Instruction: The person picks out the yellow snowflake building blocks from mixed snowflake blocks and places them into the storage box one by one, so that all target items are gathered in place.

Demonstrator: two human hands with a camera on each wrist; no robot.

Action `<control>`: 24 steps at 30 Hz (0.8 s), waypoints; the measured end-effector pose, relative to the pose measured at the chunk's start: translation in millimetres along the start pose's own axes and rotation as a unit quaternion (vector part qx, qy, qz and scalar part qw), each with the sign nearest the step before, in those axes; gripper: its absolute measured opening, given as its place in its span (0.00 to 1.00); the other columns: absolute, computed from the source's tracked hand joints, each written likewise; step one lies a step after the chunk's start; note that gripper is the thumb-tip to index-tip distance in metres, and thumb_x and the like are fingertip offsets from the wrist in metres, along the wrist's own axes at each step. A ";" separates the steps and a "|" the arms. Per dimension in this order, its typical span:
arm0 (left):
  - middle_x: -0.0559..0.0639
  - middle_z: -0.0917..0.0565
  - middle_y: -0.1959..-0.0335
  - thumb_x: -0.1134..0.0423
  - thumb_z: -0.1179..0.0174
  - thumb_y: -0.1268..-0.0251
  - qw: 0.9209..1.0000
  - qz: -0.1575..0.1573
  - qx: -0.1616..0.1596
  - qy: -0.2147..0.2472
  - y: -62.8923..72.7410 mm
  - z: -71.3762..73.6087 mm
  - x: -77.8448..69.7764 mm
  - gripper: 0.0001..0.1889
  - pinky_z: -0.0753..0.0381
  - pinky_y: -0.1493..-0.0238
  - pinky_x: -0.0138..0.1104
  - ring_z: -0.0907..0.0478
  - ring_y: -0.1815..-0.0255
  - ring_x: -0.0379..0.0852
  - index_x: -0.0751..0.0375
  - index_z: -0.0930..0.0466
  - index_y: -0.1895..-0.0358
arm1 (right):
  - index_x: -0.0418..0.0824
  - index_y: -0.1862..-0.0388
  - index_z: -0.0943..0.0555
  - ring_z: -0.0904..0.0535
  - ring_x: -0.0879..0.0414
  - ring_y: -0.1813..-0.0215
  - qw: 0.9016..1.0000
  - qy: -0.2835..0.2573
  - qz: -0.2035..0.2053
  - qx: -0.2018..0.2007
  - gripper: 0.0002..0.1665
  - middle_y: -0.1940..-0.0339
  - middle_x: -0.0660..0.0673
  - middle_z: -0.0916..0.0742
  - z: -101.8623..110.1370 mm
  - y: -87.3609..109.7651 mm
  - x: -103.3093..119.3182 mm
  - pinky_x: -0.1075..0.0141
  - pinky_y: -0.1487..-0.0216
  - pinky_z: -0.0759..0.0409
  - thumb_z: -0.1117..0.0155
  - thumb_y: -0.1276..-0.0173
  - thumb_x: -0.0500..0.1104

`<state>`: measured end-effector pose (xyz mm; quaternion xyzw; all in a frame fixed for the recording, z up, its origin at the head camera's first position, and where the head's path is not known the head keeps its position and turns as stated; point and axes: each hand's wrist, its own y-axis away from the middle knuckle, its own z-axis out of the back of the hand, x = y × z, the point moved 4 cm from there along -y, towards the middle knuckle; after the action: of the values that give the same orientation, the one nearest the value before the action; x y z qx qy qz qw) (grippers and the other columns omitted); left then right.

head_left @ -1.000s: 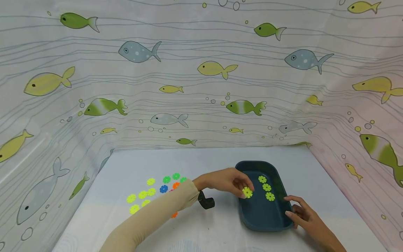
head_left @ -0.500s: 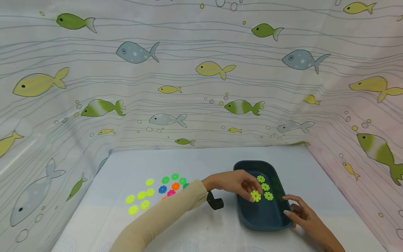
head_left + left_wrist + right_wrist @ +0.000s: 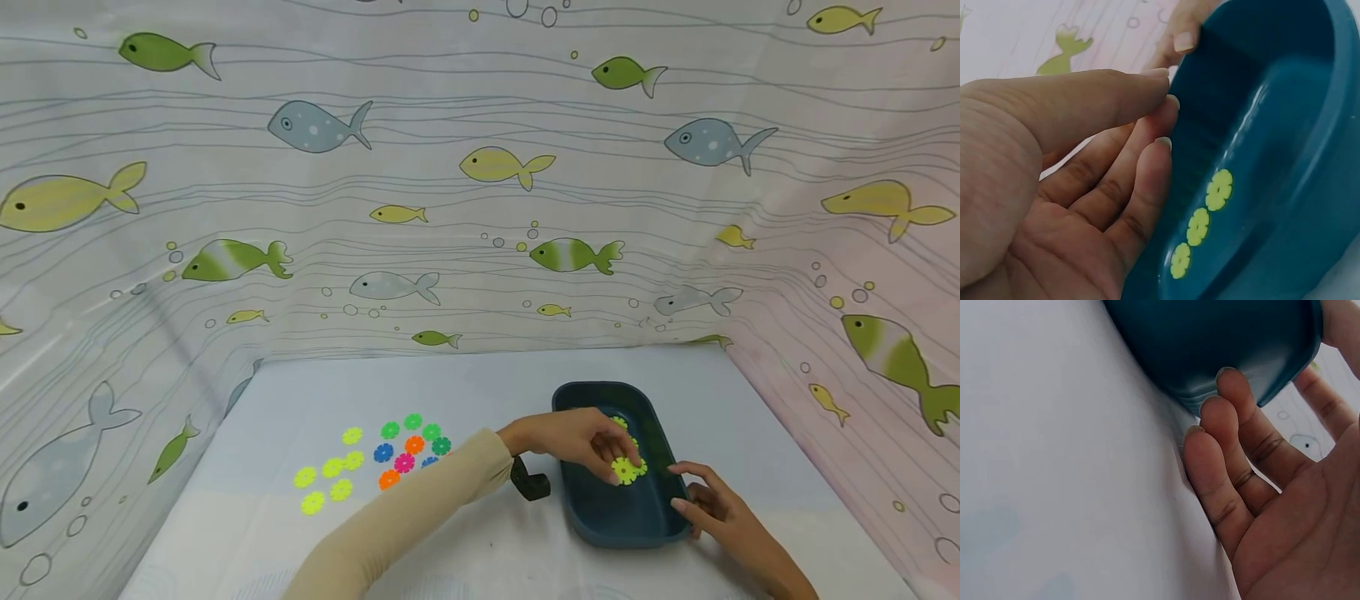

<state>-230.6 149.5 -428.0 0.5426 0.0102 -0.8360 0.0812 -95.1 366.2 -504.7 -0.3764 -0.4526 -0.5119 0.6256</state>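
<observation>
In the head view my left hand (image 3: 573, 437) reaches over the dark teal tray (image 3: 626, 521) and pinches a yellow-green interlocking flower disc (image 3: 623, 472) between thumb and fingers. Seen from the left wrist, the thumb and fingertips (image 3: 1159, 112) meet, and the held disc is hidden. Three matching discs lie in a row on the tray floor, one being the upper flower disc (image 3: 1219, 190); the left hand partly covers them in the head view. My right hand (image 3: 723, 512) grips the tray's right side, its fingers (image 3: 1207, 462) against the outer wall.
Left of the tray, yellow discs (image 3: 332, 467) lie loosely grouped on the white table (image 3: 247, 517). Beside them are green, blue, orange and pink discs (image 3: 404, 462), partly behind the left sleeve (image 3: 420, 500). A fish-patterned curtain (image 3: 480, 200) encloses the table's back and sides.
My left hand has moved right, farther over the tray, carrying the pinched disc, which now overlaps the nearest disc in the row. The right hand keeps its hold on the tray.
</observation>
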 end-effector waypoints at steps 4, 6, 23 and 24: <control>0.40 0.15 0.55 0.70 0.30 0.35 1.000 0.007 0.006 0.012 -6.0 -0.7 1.1 0.18 0.18 0.47 0.30 0.17 0.55 0.35 0.60 0.17 0.43 | 0.36 0.25 0.42 0.22 0.44 0.74 1.000 -0.002 -0.003 0.003 0.29 0.73 0.42 0.24 0.7 -0.2 -0.9 0.57 0.65 0.17 0.45 0.19 0.37; 0.41 0.15 0.55 0.71 0.30 0.35 1.000 0.011 0.010 0.022 -8.7 -1.4 0.7 0.18 0.18 0.47 0.30 0.17 0.55 0.35 0.61 0.17 0.43 | 0.36 0.25 0.42 0.22 0.44 0.74 1.000 0.000 0.000 0.005 0.29 0.73 0.42 0.24 0.8 -0.4 -1.7 0.58 0.65 0.17 0.45 0.19 0.36; 0.47 0.14 0.57 0.76 0.32 0.36 0.995 0.047 0.068 0.052 -32.7 -16.0 1.9 0.18 0.16 0.51 0.32 0.16 0.58 0.38 0.66 0.17 0.43 | 0.37 0.25 0.41 0.22 0.44 0.73 1.000 -0.009 0.006 0.016 0.28 0.72 0.43 0.24 0.2 -0.8 -0.3 0.57 0.65 0.18 0.46 0.18 0.36; 0.48 0.14 0.58 0.76 0.32 0.36 0.995 0.049 0.071 0.050 -34.1 -16.4 2.1 0.18 0.16 0.51 0.32 0.16 0.58 0.39 0.66 0.17 0.43 | 0.38 0.25 0.41 0.22 0.44 0.73 1.000 -0.009 0.001 0.013 0.28 0.72 0.43 0.24 0.5 -0.7 -0.9 0.57 0.65 0.18 0.46 0.18 0.36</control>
<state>-221.6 184.7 -439.1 0.5877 -0.0716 -0.8015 0.0834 -95.9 366.8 -505.5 -0.3734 -0.4643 -0.5022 0.6267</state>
